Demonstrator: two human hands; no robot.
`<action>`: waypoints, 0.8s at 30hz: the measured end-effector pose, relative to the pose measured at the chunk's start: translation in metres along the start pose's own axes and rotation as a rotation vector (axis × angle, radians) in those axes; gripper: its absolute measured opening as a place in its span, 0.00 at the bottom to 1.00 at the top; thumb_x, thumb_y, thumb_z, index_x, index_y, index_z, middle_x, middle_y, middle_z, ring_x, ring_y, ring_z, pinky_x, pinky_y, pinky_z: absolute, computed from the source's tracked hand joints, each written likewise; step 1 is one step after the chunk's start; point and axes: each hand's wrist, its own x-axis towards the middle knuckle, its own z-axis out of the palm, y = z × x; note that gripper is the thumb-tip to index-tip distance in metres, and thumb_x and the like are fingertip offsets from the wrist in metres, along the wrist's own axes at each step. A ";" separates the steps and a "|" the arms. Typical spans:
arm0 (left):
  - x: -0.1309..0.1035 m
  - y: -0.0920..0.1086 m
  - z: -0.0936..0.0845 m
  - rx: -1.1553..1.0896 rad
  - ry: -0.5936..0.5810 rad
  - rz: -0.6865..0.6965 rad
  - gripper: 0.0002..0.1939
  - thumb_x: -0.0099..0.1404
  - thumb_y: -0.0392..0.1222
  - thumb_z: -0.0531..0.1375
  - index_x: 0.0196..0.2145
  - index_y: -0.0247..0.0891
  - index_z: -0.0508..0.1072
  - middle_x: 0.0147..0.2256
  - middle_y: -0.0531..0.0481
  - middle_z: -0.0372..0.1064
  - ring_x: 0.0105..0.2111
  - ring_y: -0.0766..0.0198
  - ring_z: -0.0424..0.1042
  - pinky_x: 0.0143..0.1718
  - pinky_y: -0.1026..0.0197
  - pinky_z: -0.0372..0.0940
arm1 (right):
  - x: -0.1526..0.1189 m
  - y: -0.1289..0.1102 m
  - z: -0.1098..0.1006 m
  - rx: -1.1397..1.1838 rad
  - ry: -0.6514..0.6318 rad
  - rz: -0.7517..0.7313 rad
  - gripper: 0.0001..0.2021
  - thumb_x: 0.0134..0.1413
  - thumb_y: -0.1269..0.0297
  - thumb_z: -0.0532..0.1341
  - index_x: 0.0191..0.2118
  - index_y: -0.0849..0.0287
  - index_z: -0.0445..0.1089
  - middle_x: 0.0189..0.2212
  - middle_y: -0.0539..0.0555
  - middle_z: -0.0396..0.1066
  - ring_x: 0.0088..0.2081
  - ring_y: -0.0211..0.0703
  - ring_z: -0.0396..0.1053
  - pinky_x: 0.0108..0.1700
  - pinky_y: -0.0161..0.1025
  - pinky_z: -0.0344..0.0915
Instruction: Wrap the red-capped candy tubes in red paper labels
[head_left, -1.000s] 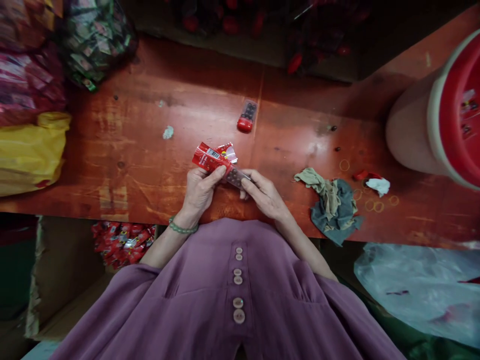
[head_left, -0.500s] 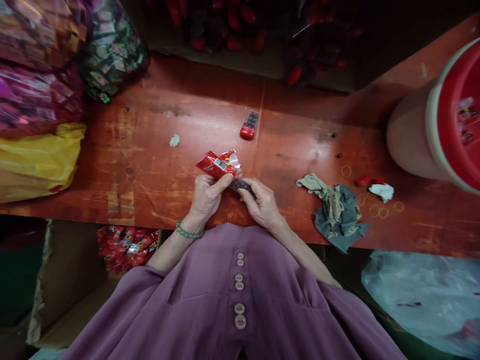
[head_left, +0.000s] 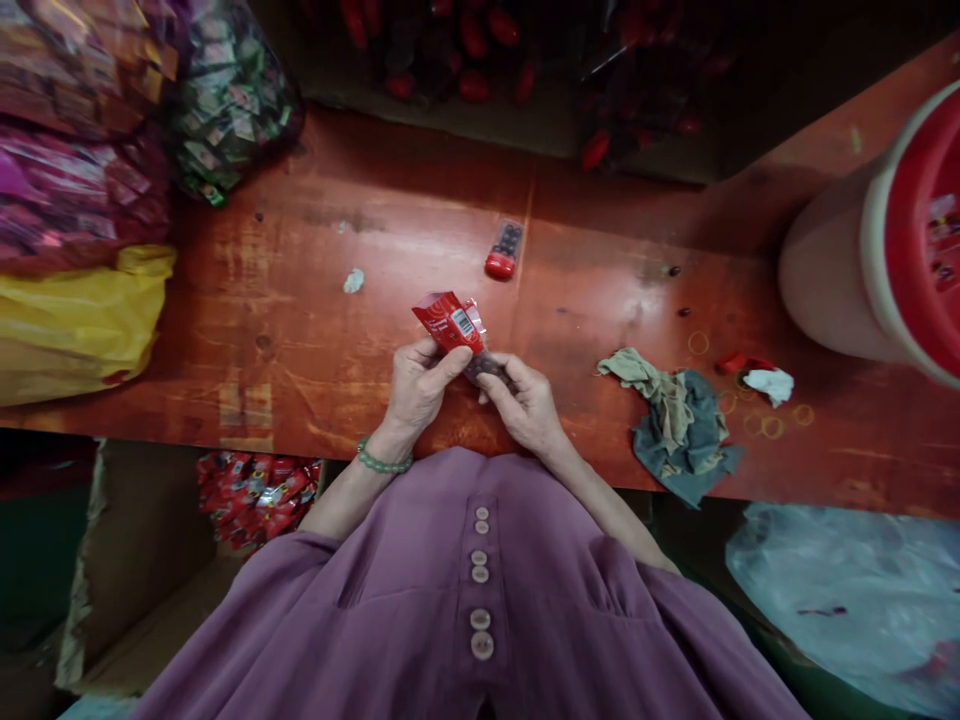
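Observation:
My left hand (head_left: 421,388), with a green bead bracelet at its wrist, pinches a red printed wrapper (head_left: 448,318) that bears a barcode. My right hand (head_left: 526,402) is closed on a clear container of dark balls (head_left: 486,368), whose near end its fingers cover. Wrapper and container meet between the two hands, above the table's front edge; whether the container is inside the wrapper I cannot tell. Beyond them lies a similar clear tube (head_left: 504,250) of dark balls with a red cap, its cap end towards me.
Rags (head_left: 679,430), rubber bands and a red scrap lie to the right, near a red-rimmed bucket (head_left: 832,260). Filled bags (head_left: 232,110) stand at left. A carton (head_left: 585,150) of red-capped items is behind. Below the table, a box holds red packets (head_left: 259,495).
The red wrapper has turned and stands more over the container's end, its barcode now further right. Both hands have stayed nearly in place, still closed.

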 end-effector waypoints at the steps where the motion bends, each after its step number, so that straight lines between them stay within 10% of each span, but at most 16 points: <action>1: 0.000 -0.001 0.000 0.018 -0.004 -0.018 0.16 0.55 0.52 0.71 0.36 0.38 0.82 0.31 0.48 0.80 0.29 0.63 0.77 0.36 0.61 0.72 | 0.001 0.000 0.001 -0.002 0.007 0.002 0.09 0.63 0.58 0.59 0.43 0.57 0.69 0.24 0.45 0.66 0.25 0.32 0.66 0.33 0.34 0.64; 7: -0.004 0.001 -0.005 0.082 -0.116 -0.131 0.16 0.56 0.52 0.70 0.30 0.34 0.81 0.26 0.49 0.77 0.22 0.67 0.72 0.27 0.64 0.69 | 0.007 -0.002 0.003 0.180 -0.046 0.079 0.11 0.61 0.54 0.61 0.41 0.57 0.69 0.23 0.43 0.66 0.23 0.31 0.65 0.31 0.33 0.66; 24: -0.056 0.024 -0.028 0.152 0.011 -0.212 0.20 0.59 0.54 0.66 0.41 0.35 0.81 0.44 0.41 0.79 0.43 0.54 0.77 0.49 0.54 0.71 | 0.007 -0.001 0.023 0.045 -0.311 -0.058 0.18 0.54 0.50 0.67 0.32 0.55 0.60 0.33 0.49 0.75 0.26 0.32 0.67 0.30 0.33 0.67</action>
